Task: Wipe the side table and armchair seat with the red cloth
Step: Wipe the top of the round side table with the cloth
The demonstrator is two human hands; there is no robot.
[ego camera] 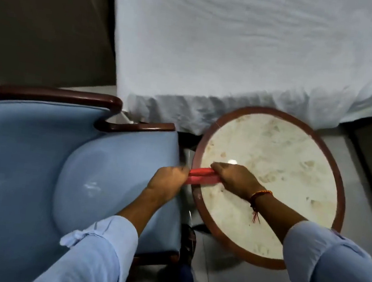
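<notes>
Head view takes in, at the top, a bed [249,55] draped in white sheeting, its hem hanging down behind the other furniture. Below it on the left sits the armchair [37,157], blue upholstery with a dark wooden arm rail curving along its upper edge; its seat shows a few pale smudges. Just beside the chair on the right stands the side table [341,188], round, with a reddish-brown rim around a pale, mottled top that carries brownish marks across much of its surface. Between chair and table, over the table's near-left edge, the red cloth [203,177] is stretched taut as a narrow folded band. The left hand [168,182] is closed around one end of it above the seat's edge, and the right hand [234,178], with a red thread at the wrist, is clenched on the other end over the tabletop. By the look of things, no wiping stroke is under way: both fists seem to be folding or readying the cloth. The next move likely calls for one hand to let go and the other to press the cloth flat onto the tabletop, then sweep across the marked area.
</notes>
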